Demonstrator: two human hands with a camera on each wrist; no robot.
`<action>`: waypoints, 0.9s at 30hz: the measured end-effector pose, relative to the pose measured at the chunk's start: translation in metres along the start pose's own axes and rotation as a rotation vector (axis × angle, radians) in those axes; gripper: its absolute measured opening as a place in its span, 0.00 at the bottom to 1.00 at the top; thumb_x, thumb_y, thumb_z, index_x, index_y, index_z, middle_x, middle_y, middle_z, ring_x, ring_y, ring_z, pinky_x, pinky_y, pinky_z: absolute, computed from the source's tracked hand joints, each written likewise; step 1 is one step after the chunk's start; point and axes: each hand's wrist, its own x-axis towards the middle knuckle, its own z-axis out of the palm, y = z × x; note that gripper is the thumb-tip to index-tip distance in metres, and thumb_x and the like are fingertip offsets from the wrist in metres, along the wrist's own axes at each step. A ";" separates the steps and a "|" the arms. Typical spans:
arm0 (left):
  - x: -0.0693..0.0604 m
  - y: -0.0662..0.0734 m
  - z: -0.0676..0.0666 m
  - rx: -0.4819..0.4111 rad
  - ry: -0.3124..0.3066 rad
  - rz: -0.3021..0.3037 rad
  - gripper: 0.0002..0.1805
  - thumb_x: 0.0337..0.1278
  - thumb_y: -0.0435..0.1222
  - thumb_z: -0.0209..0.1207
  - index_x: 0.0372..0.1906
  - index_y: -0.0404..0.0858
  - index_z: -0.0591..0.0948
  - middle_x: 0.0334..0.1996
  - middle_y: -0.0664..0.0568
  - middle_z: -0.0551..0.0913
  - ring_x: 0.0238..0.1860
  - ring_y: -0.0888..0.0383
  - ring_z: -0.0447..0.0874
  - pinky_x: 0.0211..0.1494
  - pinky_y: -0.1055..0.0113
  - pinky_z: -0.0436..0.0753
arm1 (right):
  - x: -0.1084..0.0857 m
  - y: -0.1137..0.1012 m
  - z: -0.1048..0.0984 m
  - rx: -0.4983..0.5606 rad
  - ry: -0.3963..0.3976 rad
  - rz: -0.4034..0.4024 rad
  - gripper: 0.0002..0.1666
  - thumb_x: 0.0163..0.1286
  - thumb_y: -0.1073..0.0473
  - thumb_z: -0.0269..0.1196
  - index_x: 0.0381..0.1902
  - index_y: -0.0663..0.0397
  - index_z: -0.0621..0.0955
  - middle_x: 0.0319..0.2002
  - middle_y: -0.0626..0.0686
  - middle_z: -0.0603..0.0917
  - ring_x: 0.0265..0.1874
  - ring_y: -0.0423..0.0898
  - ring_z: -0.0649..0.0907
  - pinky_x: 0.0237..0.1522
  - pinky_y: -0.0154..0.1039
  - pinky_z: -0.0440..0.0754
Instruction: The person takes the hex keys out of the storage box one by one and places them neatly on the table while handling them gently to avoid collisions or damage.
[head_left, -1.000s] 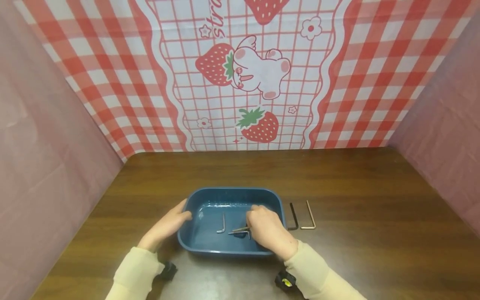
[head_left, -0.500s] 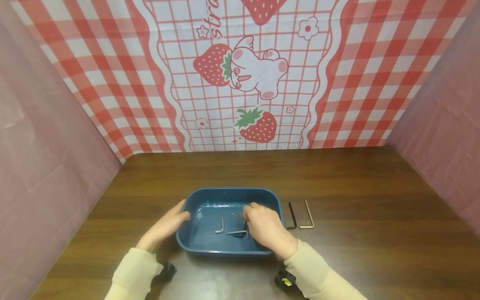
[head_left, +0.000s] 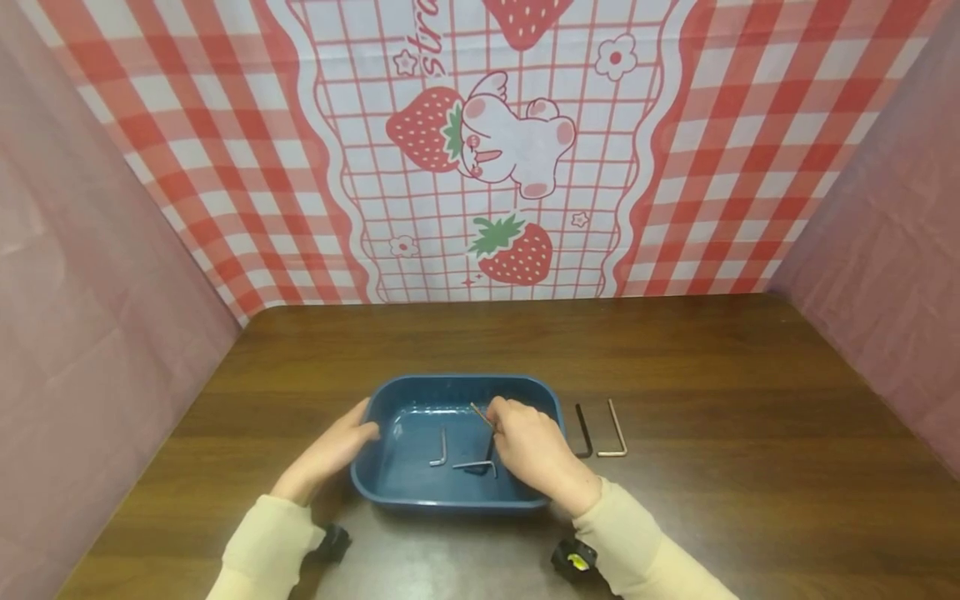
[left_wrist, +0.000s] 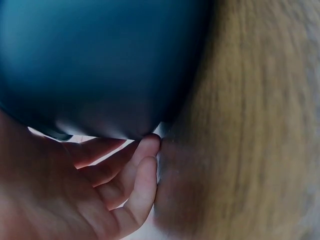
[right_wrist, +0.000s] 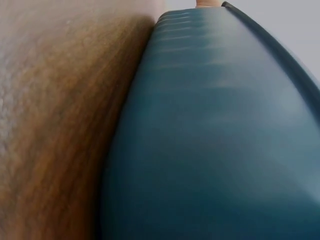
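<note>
Right grip (head_left: 531, 442) pinches hex key (head_left: 481, 414); left grip (head_left: 333, 443) clasps tray (head_left: 408, 483). The key, likely light and stiff, suits mid-shank pinching.

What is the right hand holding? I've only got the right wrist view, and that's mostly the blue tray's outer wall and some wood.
Observer: In the head view, the right hand holds a thin brass-coloured rod, with only a short length showing past the fingers.
Operator: Got it. What about inside the tray?
Observer: A silver L-shaped key lies in the tray, to the left of a second silver key as the head camera sees it.
Operator: Anything beside the tray, off to its right?
Observer: Yes, a black L-shaped key and a larger brass-coloured key lie on the table there.
</note>
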 end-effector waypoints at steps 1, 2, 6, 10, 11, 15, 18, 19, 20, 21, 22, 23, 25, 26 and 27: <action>0.000 0.000 0.000 0.000 -0.001 0.001 0.37 0.50 0.33 0.46 0.69 0.33 0.53 0.68 0.37 0.56 0.67 0.40 0.54 0.66 0.45 0.57 | 0.000 0.000 -0.001 0.015 -0.001 0.004 0.09 0.49 0.68 0.61 0.30 0.52 0.77 0.24 0.47 0.78 0.21 0.41 0.77 0.20 0.35 0.74; 0.000 0.000 0.000 -0.001 -0.003 -0.001 0.37 0.50 0.33 0.46 0.69 0.33 0.53 0.68 0.37 0.56 0.67 0.40 0.54 0.66 0.45 0.57 | 0.000 0.000 -0.003 0.033 -0.008 0.014 0.10 0.50 0.68 0.61 0.31 0.52 0.78 0.24 0.46 0.78 0.22 0.40 0.76 0.21 0.34 0.73; 0.000 0.000 0.000 -0.004 -0.001 -0.007 0.37 0.50 0.34 0.46 0.69 0.35 0.53 0.68 0.38 0.56 0.67 0.41 0.54 0.66 0.44 0.56 | 0.003 0.003 -0.012 0.129 -0.035 0.048 0.10 0.52 0.70 0.59 0.33 0.54 0.78 0.27 0.47 0.79 0.24 0.39 0.77 0.25 0.33 0.75; 0.000 0.001 -0.001 -0.005 0.000 -0.011 0.37 0.50 0.34 0.46 0.69 0.35 0.53 0.68 0.38 0.56 0.67 0.41 0.54 0.66 0.44 0.56 | 0.007 0.007 -0.024 0.212 -0.057 0.105 0.08 0.53 0.69 0.59 0.32 0.55 0.78 0.28 0.48 0.81 0.27 0.39 0.78 0.28 0.34 0.77; 0.000 0.001 -0.001 -0.004 -0.002 -0.010 0.37 0.50 0.34 0.46 0.69 0.34 0.53 0.68 0.38 0.56 0.67 0.41 0.54 0.65 0.44 0.57 | 0.007 0.009 -0.027 0.225 -0.060 0.124 0.07 0.53 0.68 0.59 0.32 0.54 0.78 0.28 0.47 0.81 0.27 0.39 0.78 0.28 0.34 0.77; 0.000 0.000 -0.001 0.001 -0.007 -0.003 0.37 0.50 0.34 0.46 0.69 0.33 0.52 0.68 0.36 0.56 0.67 0.40 0.54 0.65 0.44 0.57 | 0.010 0.017 -0.038 0.262 -0.057 0.177 0.05 0.53 0.66 0.60 0.30 0.53 0.78 0.25 0.47 0.81 0.25 0.38 0.77 0.25 0.32 0.75; 0.000 0.000 -0.001 0.004 -0.007 -0.002 0.38 0.50 0.34 0.47 0.69 0.33 0.52 0.68 0.36 0.54 0.67 0.39 0.52 0.66 0.44 0.55 | 0.011 0.025 -0.047 0.297 -0.051 0.198 0.05 0.54 0.65 0.60 0.30 0.54 0.78 0.25 0.47 0.81 0.25 0.39 0.78 0.24 0.32 0.75; 0.000 0.000 -0.001 0.004 -0.008 -0.002 0.38 0.50 0.34 0.47 0.69 0.33 0.52 0.68 0.36 0.54 0.67 0.39 0.52 0.66 0.44 0.55 | 0.011 0.028 -0.050 0.308 -0.051 0.203 0.05 0.54 0.64 0.60 0.31 0.54 0.77 0.25 0.48 0.81 0.25 0.39 0.78 0.24 0.32 0.75; 0.001 0.000 -0.001 0.007 -0.008 -0.003 0.38 0.50 0.34 0.47 0.69 0.33 0.51 0.68 0.36 0.53 0.68 0.39 0.51 0.66 0.43 0.54 | 0.012 0.030 -0.053 0.319 -0.051 0.208 0.05 0.55 0.64 0.60 0.31 0.55 0.77 0.25 0.49 0.81 0.24 0.39 0.78 0.24 0.32 0.75; 0.001 -0.001 -0.001 0.007 -0.008 -0.003 0.38 0.50 0.34 0.47 0.69 0.33 0.51 0.69 0.36 0.52 0.68 0.39 0.50 0.66 0.43 0.53 | 0.012 0.033 -0.055 0.330 -0.052 0.216 0.05 0.55 0.64 0.60 0.31 0.56 0.77 0.25 0.49 0.81 0.24 0.40 0.78 0.23 0.32 0.76; 0.001 -0.001 -0.001 0.007 -0.008 -0.002 0.38 0.50 0.34 0.47 0.69 0.33 0.51 0.69 0.36 0.52 0.68 0.39 0.49 0.66 0.43 0.53 | 0.012 0.035 -0.057 0.341 -0.054 0.222 0.05 0.56 0.64 0.60 0.32 0.57 0.77 0.25 0.50 0.81 0.23 0.40 0.78 0.23 0.32 0.76; 0.001 -0.001 -0.001 0.007 -0.008 -0.003 0.38 0.50 0.34 0.47 0.69 0.32 0.50 0.69 0.36 0.52 0.68 0.39 0.49 0.66 0.43 0.53 | 0.012 0.037 -0.059 0.346 -0.058 0.227 0.05 0.56 0.64 0.60 0.32 0.57 0.77 0.25 0.50 0.81 0.22 0.40 0.78 0.23 0.32 0.76; 0.001 -0.002 0.000 0.004 -0.009 0.000 0.38 0.50 0.34 0.47 0.69 0.32 0.50 0.69 0.36 0.52 0.68 0.39 0.49 0.67 0.43 0.53 | 0.012 0.041 -0.062 0.346 -0.056 0.232 0.05 0.56 0.64 0.60 0.32 0.58 0.77 0.25 0.51 0.81 0.21 0.40 0.78 0.24 0.33 0.77; 0.001 -0.002 0.000 0.003 -0.009 0.002 0.38 0.50 0.34 0.47 0.69 0.32 0.51 0.69 0.36 0.52 0.68 0.39 0.49 0.66 0.44 0.53 | 0.012 0.043 -0.063 0.341 -0.055 0.235 0.05 0.57 0.63 0.60 0.32 0.58 0.77 0.25 0.51 0.81 0.21 0.40 0.79 0.24 0.33 0.77; 0.001 -0.002 0.000 0.002 -0.010 0.005 0.38 0.50 0.34 0.47 0.69 0.32 0.51 0.69 0.36 0.52 0.68 0.39 0.50 0.66 0.44 0.54 | 0.012 0.045 -0.065 0.333 -0.054 0.237 0.05 0.57 0.63 0.60 0.32 0.58 0.77 0.25 0.50 0.81 0.22 0.40 0.79 0.25 0.33 0.77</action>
